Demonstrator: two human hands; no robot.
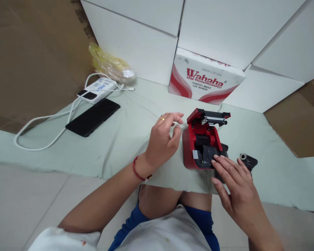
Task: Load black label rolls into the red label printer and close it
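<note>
A small red and black printer [189, 149] stands on the cloth with its lid [211, 115] raised, so its inside shows. A black sheet [208, 152] lies across its front part. My right hand [237, 184] rests over the printer's front right corner, fingers stretched out and fingertips touching the black part there; it hides some of that corner. Just left of the printer, my left hand [164, 137] hovers with loosely bent fingers, thumb apart from them, and holds nothing. A small black roll [248, 161] with a hollow core lies beyond my right hand.
A black phone [92, 116], a white power strip [101, 90] with a white cable [52, 144] and a yellow plastic bag [107, 64] lie at the left. A Wahaba-style printed water carton [204, 78] stands behind the printer, before stacked white boxes [136, 38]. Brown cardboard [300, 115] flanks the right.
</note>
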